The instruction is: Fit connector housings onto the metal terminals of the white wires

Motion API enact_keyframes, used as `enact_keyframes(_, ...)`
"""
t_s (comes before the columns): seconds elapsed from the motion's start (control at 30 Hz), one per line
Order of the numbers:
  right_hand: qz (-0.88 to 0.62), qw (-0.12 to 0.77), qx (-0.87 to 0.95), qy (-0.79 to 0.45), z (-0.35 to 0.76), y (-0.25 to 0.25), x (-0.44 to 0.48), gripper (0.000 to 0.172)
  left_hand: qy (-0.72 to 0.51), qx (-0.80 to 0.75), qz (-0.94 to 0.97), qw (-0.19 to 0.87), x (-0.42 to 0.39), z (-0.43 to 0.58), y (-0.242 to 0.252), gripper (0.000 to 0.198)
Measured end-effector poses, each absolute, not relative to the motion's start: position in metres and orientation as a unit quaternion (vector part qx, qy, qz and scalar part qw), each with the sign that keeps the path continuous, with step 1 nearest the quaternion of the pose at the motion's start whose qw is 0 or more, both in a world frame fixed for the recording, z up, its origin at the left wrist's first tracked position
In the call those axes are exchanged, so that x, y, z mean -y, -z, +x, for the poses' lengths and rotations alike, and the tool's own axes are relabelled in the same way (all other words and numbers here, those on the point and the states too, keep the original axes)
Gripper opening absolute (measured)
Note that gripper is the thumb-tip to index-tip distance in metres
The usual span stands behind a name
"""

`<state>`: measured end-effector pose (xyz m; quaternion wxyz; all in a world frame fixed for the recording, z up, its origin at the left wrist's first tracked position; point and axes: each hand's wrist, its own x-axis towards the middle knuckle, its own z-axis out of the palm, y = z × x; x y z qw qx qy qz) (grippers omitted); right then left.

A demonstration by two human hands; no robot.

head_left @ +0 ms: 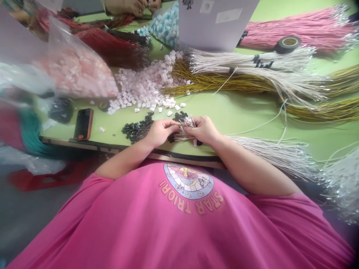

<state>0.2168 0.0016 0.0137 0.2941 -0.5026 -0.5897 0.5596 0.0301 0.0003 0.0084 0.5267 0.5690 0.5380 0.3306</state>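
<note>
In front of my chest, my right hand [206, 130] is closed around the ends of a bundle of white wires [269, 153]. The bundle runs off to the right under my forearm, and its metal-tipped ends [188, 121] fan out between my hands. My left hand [160, 131] pinches thumb and finger together right at those tips; what it grips is too small to make out. Small black connector housings [137, 127] lie heaped beside and partly behind my left hand, with more of them [180, 116] just beyond my fingers.
White housings [148, 84] spread across the green table [238, 119]. A bag of pinkish pieces [81, 73] and a phone [83, 124] sit left. Yellow wires [246, 83], white bundles [246, 59], pink wires [291, 30] and black tape [288, 44] lie right. Another person's hands [140, 5] show across.
</note>
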Motion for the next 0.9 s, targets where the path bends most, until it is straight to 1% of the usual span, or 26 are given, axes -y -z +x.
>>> enact_keyframes(0.17, -0.509, 0.283, 0.596, -0.553, 0.216, -0.013, -0.002, 0.019, -0.316, -0.533, 0.612, 0.492, 0.003, 0.033, -0.008, 0.022)
enact_keyframes(0.23, -0.508, 0.294, 0.593, -0.551, 0.217, -0.013, -0.003, 0.02, -0.303, -0.524, 0.654, 0.453, 0.003, 0.028, -0.01, 0.02)
enact_keyframes(0.3, -0.504, 0.312, 0.585, -0.554, 0.218, -0.013, -0.004, 0.021, -0.277, -0.516, 0.716, 0.38, -0.001, 0.017, -0.015, 0.018)
enact_keyframes(0.37, -0.51, 0.311, 0.567, -0.567, 0.219, -0.013, -0.005, 0.024, -0.253, -0.533, 0.756, 0.285, -0.012, 0.0, -0.02, 0.016)
enact_keyframes(0.43, -0.52, 0.294, 0.551, -0.583, 0.22, -0.013, -0.006, 0.026, -0.235, -0.582, 0.752, 0.202, -0.028, -0.022, -0.023, 0.015)
enact_keyframes(0.5, -0.52, 0.282, 0.544, -0.595, 0.22, -0.013, -0.006, 0.027, -0.202, -0.63, 0.732, 0.161, -0.047, -0.045, -0.02, 0.014)
enact_keyframes(0.6, -0.509, 0.278, 0.541, -0.609, 0.219, -0.015, -0.006, 0.023, -0.144, -0.664, 0.709, 0.19, -0.07, -0.067, -0.008, 0.011)
enact_keyframes(0.67, -0.503, 0.274, 0.546, -0.611, 0.219, -0.016, -0.006, 0.017, -0.137, -0.673, 0.695, 0.211, -0.078, -0.071, 0.001, 0.015)
enact_keyframes(0.77, -0.499, 0.265, 0.562, -0.604, 0.22, -0.018, -0.006, 0.01, -0.157, -0.682, 0.672, 0.243, -0.081, -0.067, 0.008, 0.018)
enact_keyframes(0.9, -0.504, 0.251, 0.577, -0.591, 0.219, -0.018, -0.005, 0.011, -0.2, -0.673, 0.654, 0.28, -0.077, -0.064, 0.005, 0.017)
